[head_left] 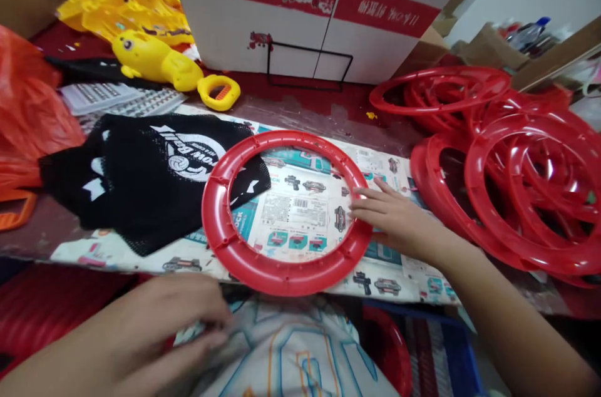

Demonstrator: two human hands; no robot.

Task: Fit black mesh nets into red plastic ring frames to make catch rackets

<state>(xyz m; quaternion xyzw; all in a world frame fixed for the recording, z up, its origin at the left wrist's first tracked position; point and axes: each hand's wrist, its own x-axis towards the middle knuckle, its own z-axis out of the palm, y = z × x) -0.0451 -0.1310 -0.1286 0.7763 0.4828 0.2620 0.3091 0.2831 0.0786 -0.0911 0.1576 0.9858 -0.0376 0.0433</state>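
Note:
A red plastic ring with small raised tabs lies on the printed cardboard in front of me. My right hand is at the ring's right side, its fingers across the rim and reaching the inner edge. The thumb is mostly hidden near the outer edge. Down by my lap, my left hand hangs apart from the ring, fingers loosely bent with a gap before the thumb, and nothing visible in it. A black mesh cloth bag with white print lies left of the ring, which overlaps its right end.
Several red rings are heaped at the right. A white and red carton stands behind, with a black wire frame before it. Yellow plastic toy parts and an orange plastic bag occupy the left.

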